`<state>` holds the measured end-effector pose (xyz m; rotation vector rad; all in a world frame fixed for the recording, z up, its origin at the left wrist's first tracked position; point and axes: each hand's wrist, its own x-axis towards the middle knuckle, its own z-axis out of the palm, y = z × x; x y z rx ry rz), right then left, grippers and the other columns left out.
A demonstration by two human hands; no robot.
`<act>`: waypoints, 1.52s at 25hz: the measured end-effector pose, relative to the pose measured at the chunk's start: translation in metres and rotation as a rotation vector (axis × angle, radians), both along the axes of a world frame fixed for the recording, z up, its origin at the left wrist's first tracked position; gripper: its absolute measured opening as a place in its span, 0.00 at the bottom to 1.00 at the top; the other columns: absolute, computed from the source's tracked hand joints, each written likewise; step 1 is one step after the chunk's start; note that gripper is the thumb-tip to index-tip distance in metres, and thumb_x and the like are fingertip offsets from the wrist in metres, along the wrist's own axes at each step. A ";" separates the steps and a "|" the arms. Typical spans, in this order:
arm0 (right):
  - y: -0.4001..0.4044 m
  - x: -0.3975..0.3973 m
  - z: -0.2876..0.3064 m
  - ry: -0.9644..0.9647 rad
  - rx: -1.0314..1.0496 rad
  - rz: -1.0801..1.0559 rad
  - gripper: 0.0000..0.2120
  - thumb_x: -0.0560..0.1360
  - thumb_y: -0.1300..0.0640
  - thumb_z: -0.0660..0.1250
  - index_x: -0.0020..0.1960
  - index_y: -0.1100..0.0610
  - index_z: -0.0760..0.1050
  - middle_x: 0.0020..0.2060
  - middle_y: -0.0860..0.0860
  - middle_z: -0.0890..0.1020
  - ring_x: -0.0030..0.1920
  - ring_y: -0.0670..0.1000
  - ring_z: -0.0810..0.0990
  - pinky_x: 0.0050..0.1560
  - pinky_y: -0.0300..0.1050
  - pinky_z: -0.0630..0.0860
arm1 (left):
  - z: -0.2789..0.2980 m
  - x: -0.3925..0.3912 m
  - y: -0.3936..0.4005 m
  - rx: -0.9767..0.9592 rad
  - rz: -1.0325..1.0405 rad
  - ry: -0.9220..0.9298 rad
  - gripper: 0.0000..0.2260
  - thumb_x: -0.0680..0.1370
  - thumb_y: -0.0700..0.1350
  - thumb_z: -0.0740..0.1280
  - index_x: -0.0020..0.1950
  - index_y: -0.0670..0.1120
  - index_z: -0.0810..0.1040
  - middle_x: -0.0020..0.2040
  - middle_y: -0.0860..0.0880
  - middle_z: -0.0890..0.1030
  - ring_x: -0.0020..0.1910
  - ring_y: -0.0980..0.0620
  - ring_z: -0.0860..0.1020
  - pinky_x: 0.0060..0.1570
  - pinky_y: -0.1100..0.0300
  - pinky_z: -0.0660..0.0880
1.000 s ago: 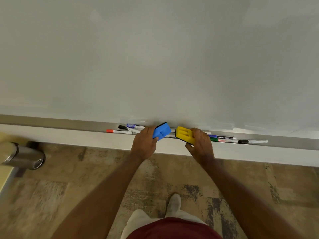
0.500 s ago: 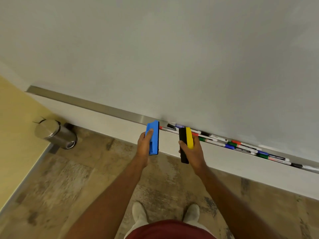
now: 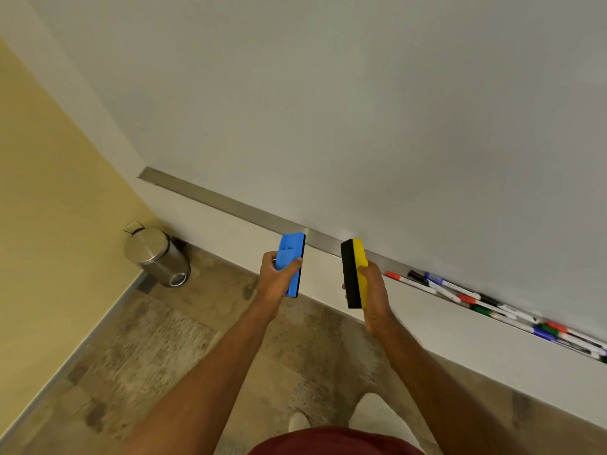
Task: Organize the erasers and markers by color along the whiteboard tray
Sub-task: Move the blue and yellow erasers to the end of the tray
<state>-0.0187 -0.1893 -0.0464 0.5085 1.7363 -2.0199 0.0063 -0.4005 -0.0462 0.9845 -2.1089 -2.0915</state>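
Head view is showing two erasers lifted clear of the whiteboard tray (image 3: 230, 205), one in each hand, in front of the tray's bare left stretch. At the far left a steel pedal bin (image 3: 157, 256) is standing on the floor in the corner, well away from the work.

Going left to right: the left hand (image 3: 279, 280) is gripping the blue eraser (image 3: 290, 262), fingers and thumb curling round its lower half. Its long axis is pointing away from the person toward the tray, crossing the tray's line rather than running along it. The right hand (image 3: 371, 290) is grasping the yellow eraser (image 3: 354, 274) the same way, with the black felt side facing left toward the blue one. Both forearms are reaching forward, roughly parallel, the hands level with each other and just short of the tray's front edge.

Further right, the markers (image 3: 486, 303) are lying jumbled in the tray toward its right end, with red, black, blue and green caps mixed together.

The left hand is nearer the tray's empty left end, so the blue eraser looks likeliest to go down first. Each eraser will probably need turning so its long axis lies along the tray before it can sit in the channel.
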 end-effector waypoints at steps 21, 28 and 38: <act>-0.264 -0.137 -0.003 0.438 0.407 0.292 0.27 0.78 0.52 0.71 0.75 0.50 0.68 0.67 0.49 0.74 0.62 0.50 0.76 0.58 0.44 0.78 | 0.010 -0.132 -0.284 -0.603 -0.003 -0.074 0.26 0.75 0.52 0.74 0.69 0.46 0.71 0.61 0.47 0.73 0.58 0.50 0.72 0.56 0.55 0.72; -0.366 -0.159 -0.028 0.556 0.677 0.190 0.28 0.75 0.56 0.75 0.73 0.51 0.71 0.63 0.52 0.78 0.59 0.53 0.79 0.60 0.56 0.79 | 0.000 -0.176 -0.409 -0.948 -0.336 -0.142 0.27 0.76 0.51 0.73 0.72 0.48 0.70 0.66 0.48 0.75 0.65 0.44 0.72 0.66 0.43 0.69; -0.483 -0.159 -0.058 0.642 0.961 0.064 0.32 0.69 0.65 0.79 0.68 0.50 0.72 0.62 0.53 0.81 0.63 0.59 0.74 0.63 0.64 0.73 | -0.020 -0.212 -0.533 -1.283 -0.773 -0.048 0.24 0.76 0.44 0.72 0.71 0.50 0.71 0.67 0.51 0.76 0.67 0.46 0.71 0.66 0.48 0.64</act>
